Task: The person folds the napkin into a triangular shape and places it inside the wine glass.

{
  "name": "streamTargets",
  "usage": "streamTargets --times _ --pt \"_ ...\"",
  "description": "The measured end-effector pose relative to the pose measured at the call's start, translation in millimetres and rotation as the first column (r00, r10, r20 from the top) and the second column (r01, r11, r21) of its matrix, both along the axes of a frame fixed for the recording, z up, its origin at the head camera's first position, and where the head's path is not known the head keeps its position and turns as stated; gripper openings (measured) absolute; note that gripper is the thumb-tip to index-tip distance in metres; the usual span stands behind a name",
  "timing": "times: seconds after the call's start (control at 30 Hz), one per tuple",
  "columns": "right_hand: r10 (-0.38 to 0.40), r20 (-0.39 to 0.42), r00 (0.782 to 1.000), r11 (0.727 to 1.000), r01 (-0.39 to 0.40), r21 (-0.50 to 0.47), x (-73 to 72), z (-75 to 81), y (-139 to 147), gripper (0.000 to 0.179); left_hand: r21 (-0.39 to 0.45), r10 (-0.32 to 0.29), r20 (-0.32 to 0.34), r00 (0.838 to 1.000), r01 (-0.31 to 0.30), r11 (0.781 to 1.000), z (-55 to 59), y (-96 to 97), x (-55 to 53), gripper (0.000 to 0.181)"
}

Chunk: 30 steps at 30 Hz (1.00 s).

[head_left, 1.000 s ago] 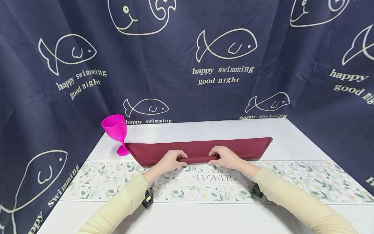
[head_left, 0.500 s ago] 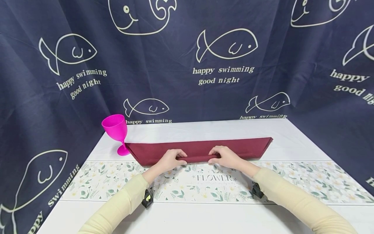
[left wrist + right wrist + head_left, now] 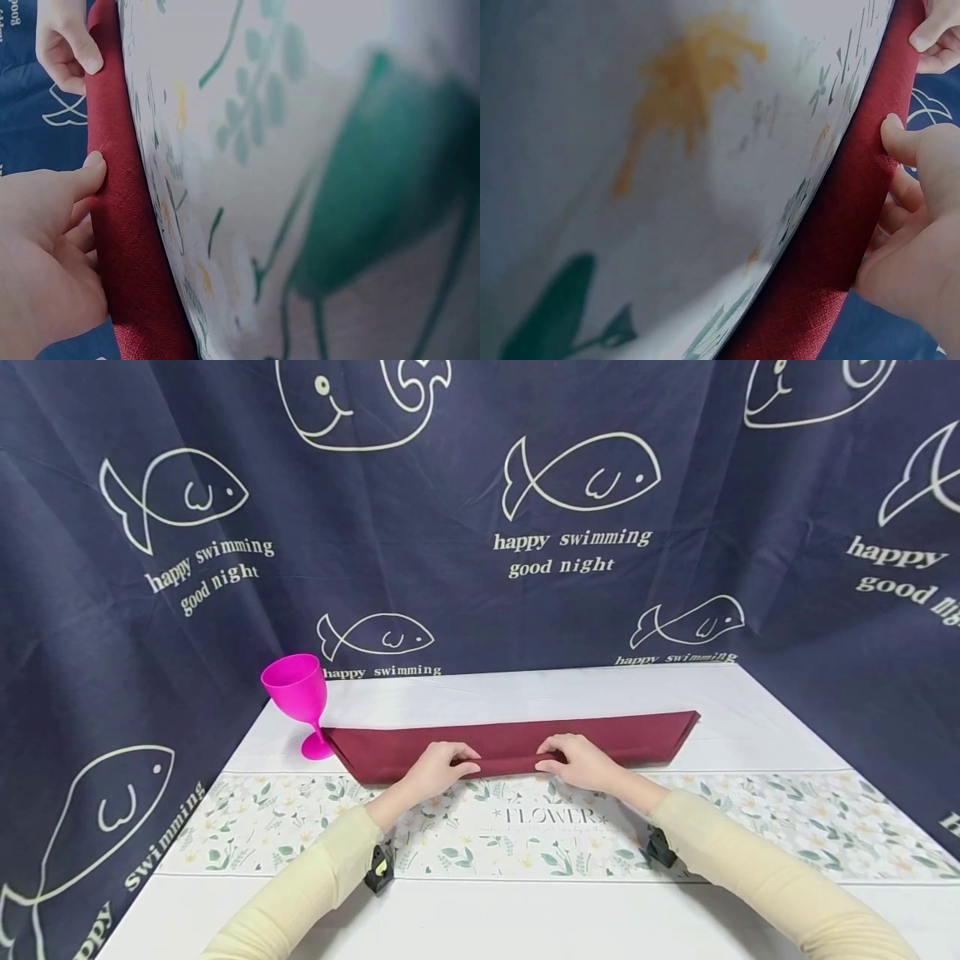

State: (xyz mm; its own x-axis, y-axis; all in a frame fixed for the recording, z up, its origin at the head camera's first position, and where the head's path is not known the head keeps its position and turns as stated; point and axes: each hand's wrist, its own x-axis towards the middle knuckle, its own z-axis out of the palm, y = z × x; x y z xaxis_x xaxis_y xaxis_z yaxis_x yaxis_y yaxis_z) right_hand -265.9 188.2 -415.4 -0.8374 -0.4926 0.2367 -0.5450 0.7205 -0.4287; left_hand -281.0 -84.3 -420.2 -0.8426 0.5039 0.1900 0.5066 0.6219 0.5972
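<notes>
A dark red cloth [image 3: 510, 739], folded into a long band, lies across the table. My left hand [image 3: 442, 766] pinches its near edge left of the middle, the thumb on the near side and the fingers behind. Right of the middle, my right hand [image 3: 581, 762] pinches the same edge in a like way. Between the hands the edge forms a narrow roll. Both wrist views show the thumb pressing the red cloth [image 3: 142, 262], with fingers partly hidden behind it. A bright pink goblet [image 3: 296, 689] stands upright by the cloth's left end.
A floral printed strip [image 3: 555, 852] with the word FLOWER runs across the white table [image 3: 480, 918] in front of the cloth. Behind and at the sides hangs a dark blue curtain [image 3: 465, 527] with white fish drawings.
The rolled edge between the hands sits very slightly farther from me. Both hands keep their hold on the cloth in nearly the same place, and the goblet has not moved.
</notes>
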Motion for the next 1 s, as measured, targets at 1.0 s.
streamTargets --times 1.0 --pt "-0.072 -0.003 0.997 0.995 0.072 0.063 3.9 3.3 -1.7 0.017 -0.068 -0.013 -0.019 1.0 0.012 0.998 2.3 2.1 2.0 0.021"
